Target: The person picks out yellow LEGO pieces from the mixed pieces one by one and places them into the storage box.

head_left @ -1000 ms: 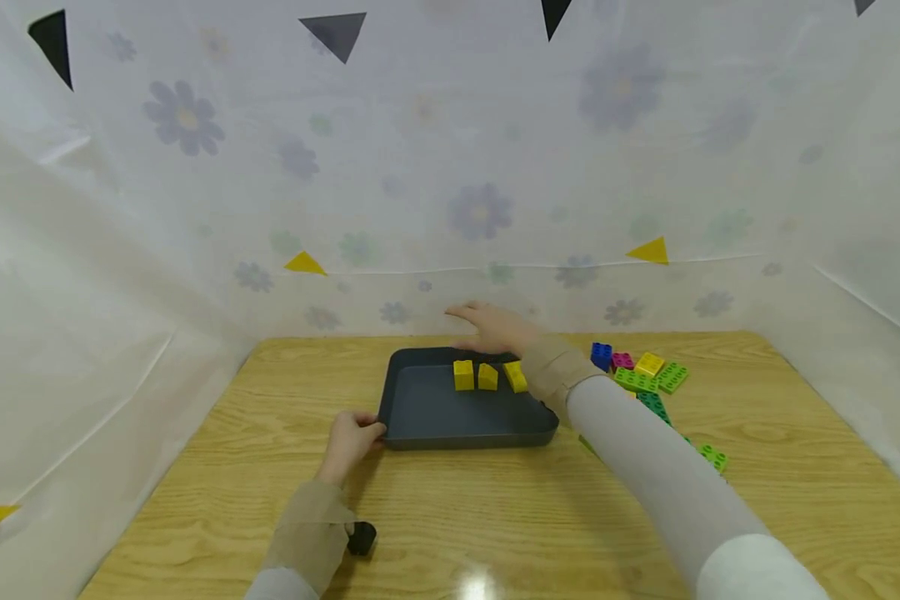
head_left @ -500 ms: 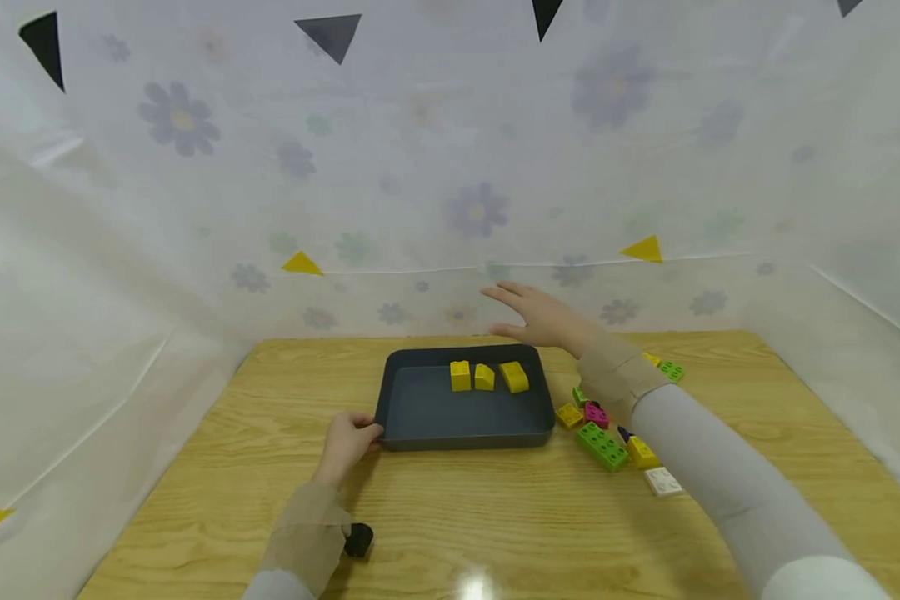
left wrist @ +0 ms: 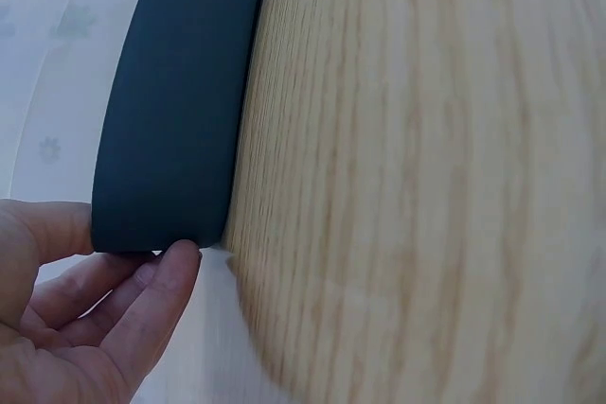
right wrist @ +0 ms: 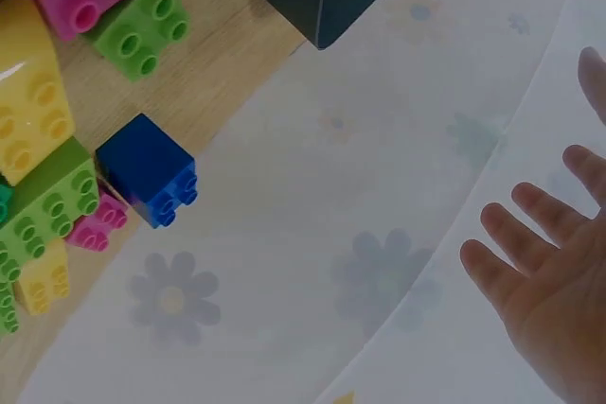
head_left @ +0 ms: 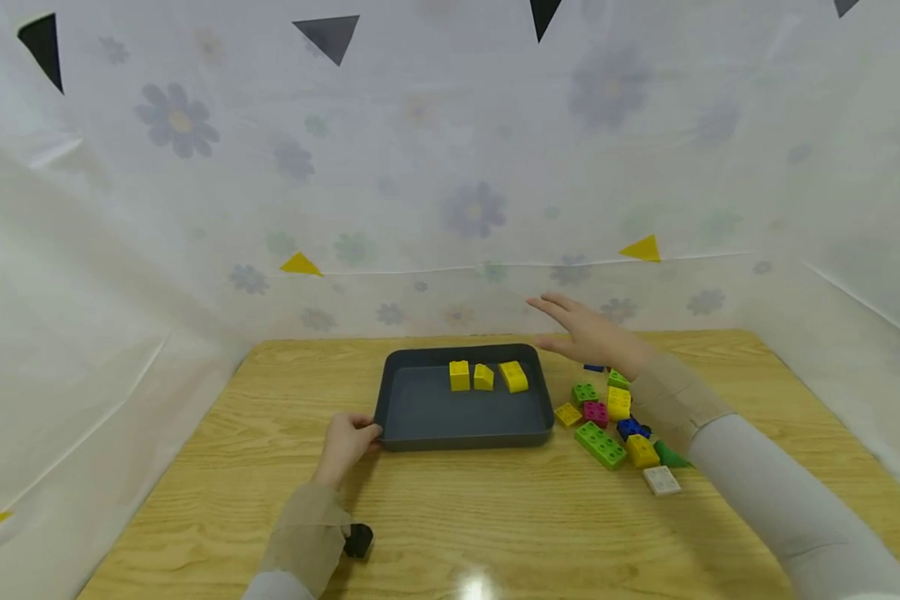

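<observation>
A dark grey tray [head_left: 450, 440] lies on the wooden table, with three yellow toy bricks [head_left: 459, 376] inside along its far side. My left hand [head_left: 347, 443] grips the tray's near left corner; in the left wrist view the thumb and fingers [left wrist: 170, 281] bear against that corner. Past the tray's far right corner, my right hand [head_left: 588, 337] hovers in the air, holding nothing. Its fingers are spread in the right wrist view, apart from the blue brick [right wrist: 149, 169].
Right of the tray lies a loose group of toy bricks, among them a long green brick [head_left: 600, 445], a magenta brick [head_left: 596, 413] and a white brick [head_left: 662, 481]. A flowered curtain [head_left: 450, 167] hangs behind the table [head_left: 450, 517].
My right hand has moved right, from above the tray's far edge to beyond its far right corner, uncovering the yellow bricks and near loose bricks. My left hand has stayed at the corner.
</observation>
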### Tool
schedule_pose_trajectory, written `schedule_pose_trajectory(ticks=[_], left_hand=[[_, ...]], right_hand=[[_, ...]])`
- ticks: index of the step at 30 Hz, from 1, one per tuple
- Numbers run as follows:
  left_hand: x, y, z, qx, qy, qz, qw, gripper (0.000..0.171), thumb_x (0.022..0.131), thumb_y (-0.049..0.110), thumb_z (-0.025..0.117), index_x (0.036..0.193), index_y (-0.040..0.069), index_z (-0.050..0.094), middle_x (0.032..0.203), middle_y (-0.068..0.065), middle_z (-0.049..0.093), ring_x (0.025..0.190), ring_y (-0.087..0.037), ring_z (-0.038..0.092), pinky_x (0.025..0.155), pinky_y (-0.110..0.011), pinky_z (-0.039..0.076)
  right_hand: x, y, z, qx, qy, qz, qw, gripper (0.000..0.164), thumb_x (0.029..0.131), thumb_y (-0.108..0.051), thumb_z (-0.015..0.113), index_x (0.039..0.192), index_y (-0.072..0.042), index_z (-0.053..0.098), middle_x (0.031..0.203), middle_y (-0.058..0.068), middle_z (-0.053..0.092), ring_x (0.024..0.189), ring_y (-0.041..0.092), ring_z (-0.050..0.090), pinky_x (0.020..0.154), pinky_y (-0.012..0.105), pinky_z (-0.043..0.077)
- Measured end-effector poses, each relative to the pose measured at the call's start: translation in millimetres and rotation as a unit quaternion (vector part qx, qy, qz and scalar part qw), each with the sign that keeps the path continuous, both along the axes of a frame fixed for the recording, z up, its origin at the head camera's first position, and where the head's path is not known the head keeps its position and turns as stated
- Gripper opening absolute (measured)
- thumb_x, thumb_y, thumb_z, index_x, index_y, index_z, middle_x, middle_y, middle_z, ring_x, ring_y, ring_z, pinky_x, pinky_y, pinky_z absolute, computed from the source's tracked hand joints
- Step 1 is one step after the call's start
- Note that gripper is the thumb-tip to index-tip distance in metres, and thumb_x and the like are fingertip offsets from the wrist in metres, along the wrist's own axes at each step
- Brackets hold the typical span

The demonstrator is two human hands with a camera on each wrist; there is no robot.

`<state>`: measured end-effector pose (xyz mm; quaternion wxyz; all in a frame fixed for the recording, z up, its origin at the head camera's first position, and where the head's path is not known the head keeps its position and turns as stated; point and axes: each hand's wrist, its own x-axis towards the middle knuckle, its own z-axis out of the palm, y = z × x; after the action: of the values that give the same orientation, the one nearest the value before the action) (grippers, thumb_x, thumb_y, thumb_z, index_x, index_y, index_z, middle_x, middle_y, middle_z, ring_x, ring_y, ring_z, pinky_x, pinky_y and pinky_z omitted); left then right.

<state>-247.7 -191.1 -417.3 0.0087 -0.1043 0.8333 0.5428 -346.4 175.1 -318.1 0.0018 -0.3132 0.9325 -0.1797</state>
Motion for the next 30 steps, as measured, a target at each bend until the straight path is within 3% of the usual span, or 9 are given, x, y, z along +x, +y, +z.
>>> schedule_pose_trajectory(ticks=[4, 12, 20, 30], left_hand=[[0.2, 0, 0.4, 0.0, -0.001, 0.0, 1.0, 0.024, 0.085, -0.004, 0.054, 0.103, -0.019, 0.058, 0.096, -0.029, 0.057, 0.077, -0.032, 0.065, 0.068, -0.035, 0.058], [-0.5, -1, 0.6, -0.003, 0.003, 0.0, 1.0, 0.022, 0.085, -0.003, 0.054, 0.101, -0.017, 0.059, 0.095, -0.029, 0.059, 0.077, -0.031, 0.065, 0.068, -0.035, 0.058], [0.0, 0, 3.4, -0.004, -0.002, 0.001, 1.0, 0.022, 0.086, -0.003, 0.054, 0.103, -0.017, 0.059, 0.097, -0.029, 0.058, 0.079, -0.031, 0.065, 0.069, -0.035, 0.058], [-0.6, 0, 1.5, 0.003, 0.006, 0.005, 1.0, 0.021, 0.084, -0.005, 0.055, 0.1, -0.018, 0.059, 0.094, -0.028, 0.058, 0.078, -0.032, 0.065, 0.068, -0.035, 0.058]], right_hand=[[7.5, 10, -8.8, 0.004, -0.019, -0.01, 1.0, 0.07, 0.09, -0.04, 0.053, 0.147, -0.014, 0.02, 0.148, 0.02, 0.018, 0.132, 0.041, 0.021, 0.103, 0.058, 0.03], [18.1, 22, -26.4, 0.01, -0.031, -0.007, 0.999, 0.071, 0.09, -0.037, 0.056, 0.145, -0.008, 0.023, 0.142, 0.027, 0.026, 0.122, 0.046, 0.036, 0.095, 0.058, 0.039], [27.6, 24, -43.4, 0.012, -0.095, -0.005, 0.995, 0.065, 0.087, -0.019, 0.062, 0.14, 0.002, 0.03, 0.137, 0.027, 0.035, 0.115, 0.042, 0.045, 0.093, 0.053, 0.044], [37.2, 15, -56.4, 0.039, -0.111, 0.007, 0.993, 0.048, 0.083, -0.011, 0.066, 0.123, 0.009, 0.047, 0.119, 0.026, 0.051, 0.104, 0.039, 0.053, 0.086, 0.048, 0.049]])
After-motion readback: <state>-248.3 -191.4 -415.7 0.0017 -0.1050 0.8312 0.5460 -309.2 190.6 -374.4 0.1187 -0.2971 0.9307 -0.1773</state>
